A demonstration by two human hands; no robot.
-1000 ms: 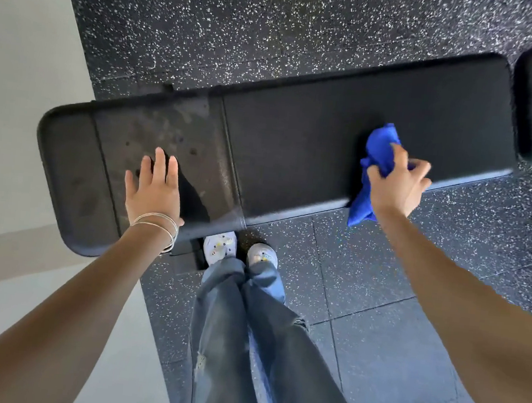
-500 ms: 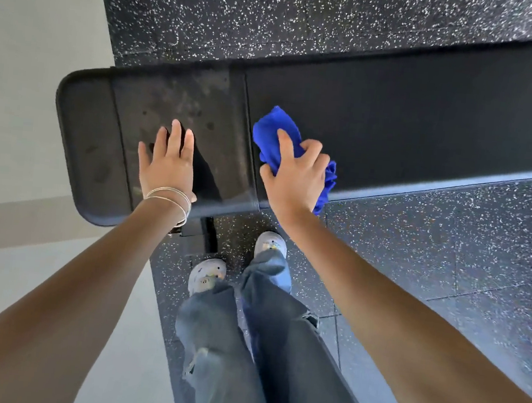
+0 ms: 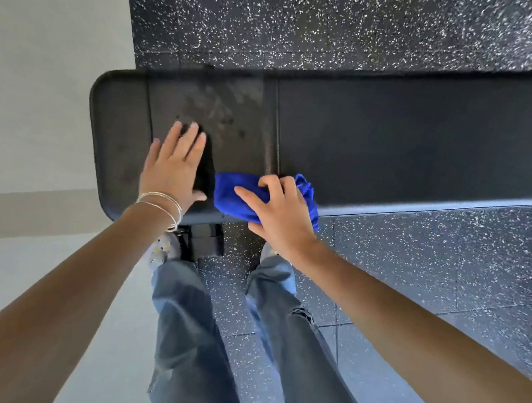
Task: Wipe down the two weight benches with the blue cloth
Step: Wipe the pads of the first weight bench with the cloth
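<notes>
A black padded weight bench (image 3: 394, 142) lies across the view from left to right. Its left seat section looks smudged and streaky. My right hand (image 3: 281, 217) grips the bunched blue cloth (image 3: 231, 194) and presses it on the bench's near edge, by the seam between the two pads. My left hand (image 3: 175, 166) rests flat on the seat pad just left of the cloth, fingers spread, with thin bracelets on the wrist. The second bench is out of view.
Black speckled rubber flooring (image 3: 340, 23) surrounds the bench. A pale wall (image 3: 42, 82) runs along the left, close to the bench's end. My legs in jeans and light shoes stand against the bench's near side, beside its black frame foot (image 3: 204, 242).
My right hand has swept the blue cloth leftward along the bench, from the right end to the seam beside my left hand. The left hand stayed planted on the seat pad.
</notes>
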